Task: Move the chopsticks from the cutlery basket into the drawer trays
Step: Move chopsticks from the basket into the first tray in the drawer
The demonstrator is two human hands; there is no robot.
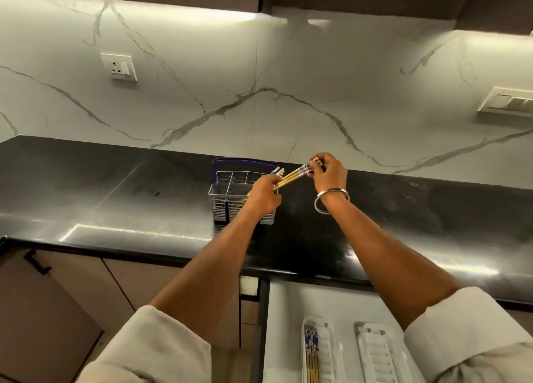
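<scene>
A grey cutlery basket [223,201] with a purple handle stands on the black counter [115,195]. My left hand [264,193] is in front of the basket, closed around several wooden chopsticks [291,177] with blue-and-white tops. My right hand [327,172] pinches the patterned top ends of the same bundle, up and to the right of the basket. Two more chopstick tops [278,171] poke up by the left hand. Below, an open drawer [281,325] holds two white trays: the left tray [327,351] has chopsticks in it, the right tray [377,353] looks bare.
A marble backsplash rises behind the counter, with a socket [118,66] at left and a switch plate [507,102] at right. Brown cabinet doors [72,296] sit under the counter at left. A metal bangle [328,202] is on my right wrist.
</scene>
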